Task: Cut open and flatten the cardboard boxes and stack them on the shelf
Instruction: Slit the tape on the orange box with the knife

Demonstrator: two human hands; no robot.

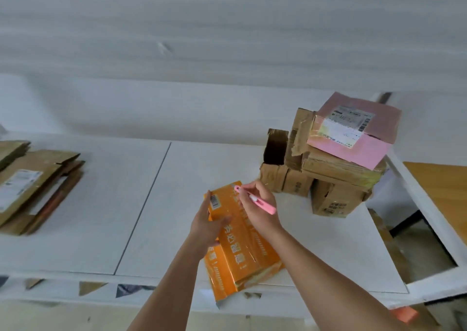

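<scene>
An orange printed cardboard box [242,252] lies lengthwise on the white shelf top [151,204], its near end past the front edge. My left hand [208,223] grips the box's left side, thumb on its top face. My right hand [255,204] holds a pink utility knife [254,198] like a pen, its tip at the far end of the box's top. A stack of flattened brown boxes [32,181] lies at the far left of the shelf.
A pile of unflattened brown boxes [336,176] stands at the right, a pink box [356,128] with a shipping label on top and one open box [274,161] at its left. A wooden surface [444,186] lies beyond the shelf's right edge. A white wall is behind.
</scene>
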